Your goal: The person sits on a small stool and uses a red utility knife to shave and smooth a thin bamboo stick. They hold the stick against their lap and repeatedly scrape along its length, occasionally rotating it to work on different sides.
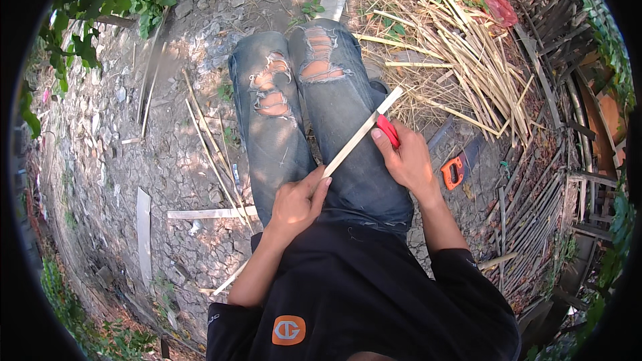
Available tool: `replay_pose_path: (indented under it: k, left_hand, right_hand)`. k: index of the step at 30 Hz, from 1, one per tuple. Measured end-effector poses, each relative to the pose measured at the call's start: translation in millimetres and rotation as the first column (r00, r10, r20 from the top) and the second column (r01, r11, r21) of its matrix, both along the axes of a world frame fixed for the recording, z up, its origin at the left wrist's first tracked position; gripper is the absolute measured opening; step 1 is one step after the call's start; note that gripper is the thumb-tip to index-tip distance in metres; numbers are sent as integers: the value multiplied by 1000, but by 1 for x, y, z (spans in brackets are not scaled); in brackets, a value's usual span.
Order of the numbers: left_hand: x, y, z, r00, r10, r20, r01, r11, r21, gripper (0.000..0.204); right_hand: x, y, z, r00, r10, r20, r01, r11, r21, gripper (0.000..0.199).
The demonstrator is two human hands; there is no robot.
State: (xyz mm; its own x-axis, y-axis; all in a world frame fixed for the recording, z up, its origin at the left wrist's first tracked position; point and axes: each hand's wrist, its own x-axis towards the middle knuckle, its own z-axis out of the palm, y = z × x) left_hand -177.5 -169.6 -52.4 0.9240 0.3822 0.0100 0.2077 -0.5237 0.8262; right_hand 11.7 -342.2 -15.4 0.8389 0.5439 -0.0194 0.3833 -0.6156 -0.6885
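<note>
A pale, flat bamboo strip point(352, 144) slants across my thighs, its far end up and to the right. My left hand point(298, 202) pinches its near end between thumb and fingers. Closed round a red-handled cutter point(388, 131), my right hand point(406, 160) presses against the strip close to its far end. The cutter's blade is hidden behind the strip and cannot be made out. Beneath both hands lie my worn blue jeans point(271, 154), torn at the knees.
To the far right, a heap of cut bamboo strips point(468, 60) lies on straw-like shavings. A handsaw with an orange handle point(453, 172) rests right of my right hand. Several thin strips point(212, 150) and a flat board point(144, 227) lie on cracked ground at left.
</note>
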Motion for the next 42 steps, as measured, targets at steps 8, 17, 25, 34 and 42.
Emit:
replay_pose_path:
  k: [8,17,25,34,42]
  left_hand:
    - [-3,-3,-10,997,19,74,-26,996,81,30]
    - [-25,8,-12,999,30,19,-31,995,90,30]
    - [-28,11,-19,994,35,99,-41,997,62,30]
    - [-28,9,-9,999,43,-3,-43,999,10,30]
    - [-31,33,3,978,-101,-182,29,933,-360,32]
  right_hand:
    - [-4,1,-4,998,36,55,-21,968,-251,56]
    - [115,-54,-53,883,-469,29,467,883,54,72]
    - [42,-22,-8,998,-54,17,54,999,6,57]
    - [10,-5,-2,978,115,174,-84,981,-175,55]
    - [103,-56,-33,941,-336,-33,336,926,174,62]
